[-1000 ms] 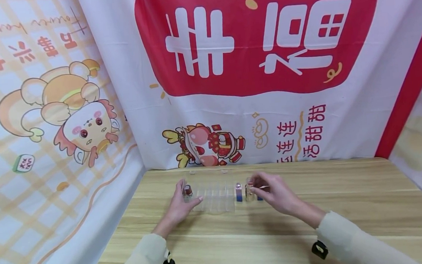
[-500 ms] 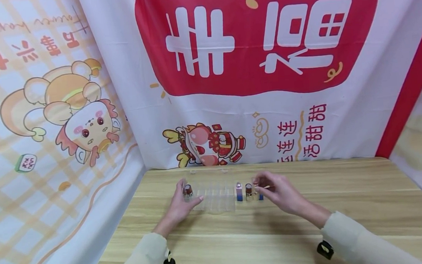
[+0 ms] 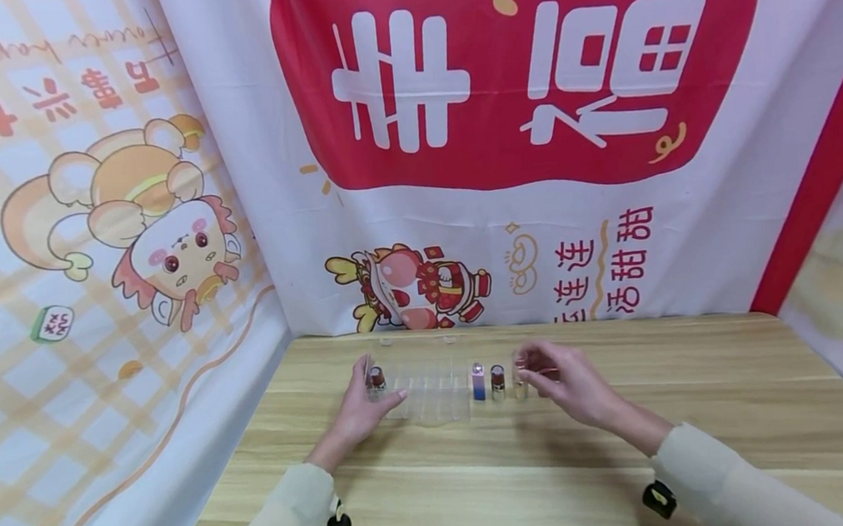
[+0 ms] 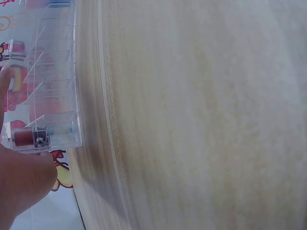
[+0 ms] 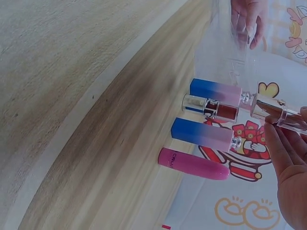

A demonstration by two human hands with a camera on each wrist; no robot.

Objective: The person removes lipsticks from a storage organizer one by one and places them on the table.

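My left hand [image 3: 359, 406] grips the left end of a clear plastic organizer [image 3: 433, 400], its thumb along the front. In the organizer's leftmost compartment stands a lip tube with a dark red part [image 4: 24, 138]. My right hand [image 3: 563, 376] pinches a clear and gold lipstick tube [image 5: 268, 108] between thumb and fingers, right of the organizer. Close by stand a blue-and-pink tube [image 3: 479, 382] and a clear tube with dark red [image 3: 497, 382]. A second blue-and-pink tube [image 5: 204, 134] and a bright pink tube [image 5: 192, 164] show in the right wrist view; the right hand hides them in the head view.
The wooden table [image 3: 442, 495] runs back to a white cloth with red print [image 3: 518, 71]. A checked cloth [image 3: 96, 325] hangs at the left. The organizer's other visible compartments look unfilled.
My right hand has shifted slightly right with the tube it pinches, uncovering the dark red tube and then covering the blue-and-pink one behind it. The left hand stays in place.
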